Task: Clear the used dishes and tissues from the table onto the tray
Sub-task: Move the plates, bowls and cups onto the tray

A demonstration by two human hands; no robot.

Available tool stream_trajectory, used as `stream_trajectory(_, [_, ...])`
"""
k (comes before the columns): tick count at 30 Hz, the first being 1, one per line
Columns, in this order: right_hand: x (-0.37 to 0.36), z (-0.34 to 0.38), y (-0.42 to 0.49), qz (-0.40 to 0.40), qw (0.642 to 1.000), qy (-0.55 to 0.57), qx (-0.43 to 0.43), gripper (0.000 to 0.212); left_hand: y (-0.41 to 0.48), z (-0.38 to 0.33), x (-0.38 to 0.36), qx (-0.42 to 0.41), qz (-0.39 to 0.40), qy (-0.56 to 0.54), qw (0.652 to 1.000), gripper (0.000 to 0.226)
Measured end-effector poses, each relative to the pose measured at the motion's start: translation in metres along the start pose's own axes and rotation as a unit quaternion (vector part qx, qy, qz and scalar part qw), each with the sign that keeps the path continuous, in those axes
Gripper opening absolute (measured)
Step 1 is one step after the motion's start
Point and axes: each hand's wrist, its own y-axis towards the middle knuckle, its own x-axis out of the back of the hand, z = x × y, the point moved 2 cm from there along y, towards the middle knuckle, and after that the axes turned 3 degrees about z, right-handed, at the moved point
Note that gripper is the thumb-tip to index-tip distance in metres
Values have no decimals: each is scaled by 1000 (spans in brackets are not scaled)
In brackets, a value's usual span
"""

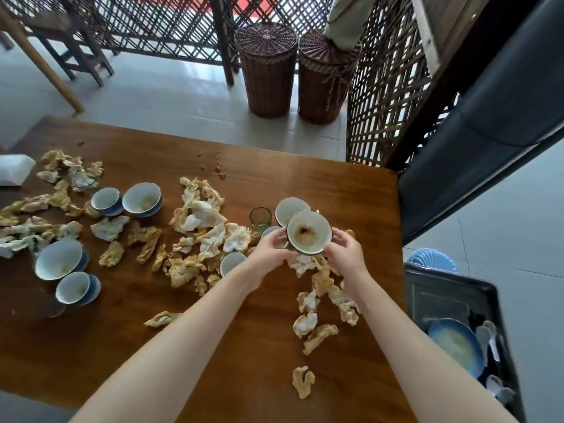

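A stained white bowl [309,232] with a dark rim is lifted above the wooden table [238,355]. My left hand [270,250] grips its left side and my right hand [348,253] grips its right side. Behind it stands another white bowl [288,209] beside a small glass cup [260,219]. Several blue-and-white bowls [142,198] lie further left among many crumpled, soiled tissues [201,215]. The dark tray [451,297] sits low at the right, with a blue bowl [456,343] and white spoons in it.
Two tall wicker baskets [267,68] stand on the floor beyond the table, in front of a lattice screen. A white tissue pack [13,172] lies at the table's left edge. A blue plastic stool [432,261] peeks out behind the tray. Wooden chairs stand far left.
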Motion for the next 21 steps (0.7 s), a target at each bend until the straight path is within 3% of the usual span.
stream_trajectory(4, [-9,19,25,-16,1000,9,2,47,32,-29,16,-20,1,51,998,62])
stream_trajectory(12, [-35,26,67,-26,1000,6,-2,47,82,-49,47,-53,-5,155,986,52])
stream_trajectory(21, [-47,4,84,-54,998,-5,-45,51,121,-46,73,-21,-31,331,943,34])
